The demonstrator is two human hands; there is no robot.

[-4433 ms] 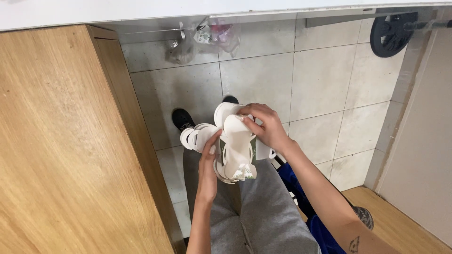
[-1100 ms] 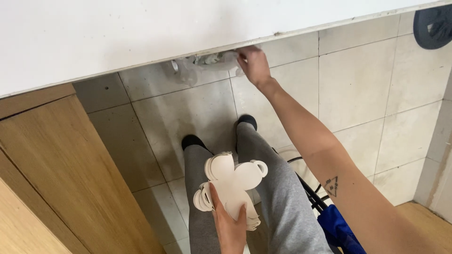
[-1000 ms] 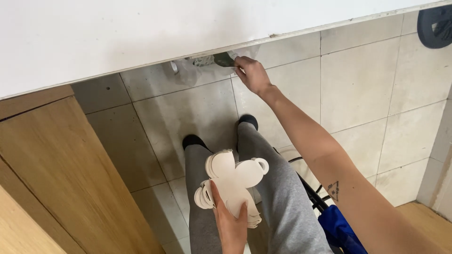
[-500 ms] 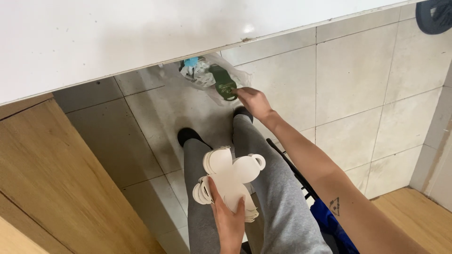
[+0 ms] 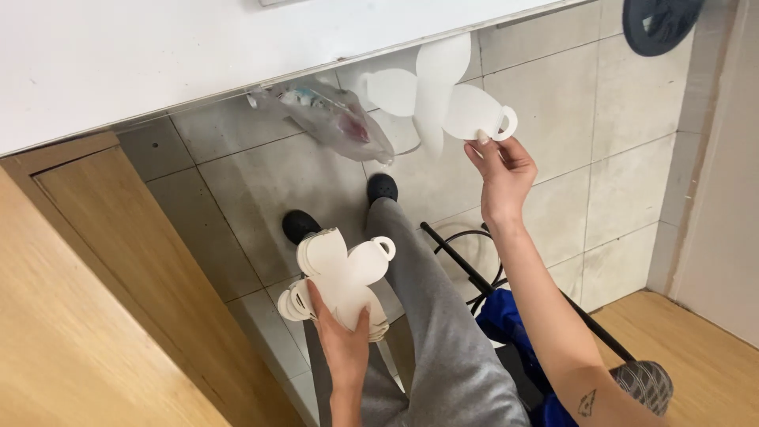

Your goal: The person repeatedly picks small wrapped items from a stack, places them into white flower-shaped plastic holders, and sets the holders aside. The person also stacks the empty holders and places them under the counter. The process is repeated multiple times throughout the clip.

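My left hand [image 5: 341, 336] holds a stack of white flower-shaped flat cutouts [image 5: 338, 277] low over my grey-trousered legs. My right hand [image 5: 500, 170] is raised near the white counter edge [image 5: 158, 55] and pinches a single white cutout [image 5: 439, 91] of the same lobed shape with a small ring at one tip. A clear plastic bag [image 5: 332, 119] with coloured contents hangs or swings just below the counter edge, left of the single cutout.
A wooden cabinet [image 5: 87, 308] stands at the left. Grey floor tiles [image 5: 601, 182] lie below, with wooden flooring at the lower right. A black stand with a blue item [image 5: 506, 316] sits by my right leg. A dark round object [image 5: 660, 24] shows at the top right.
My right hand left the plastic bag under the counter and now holds up a single white cutout. The left hand with the stack stayed in place.
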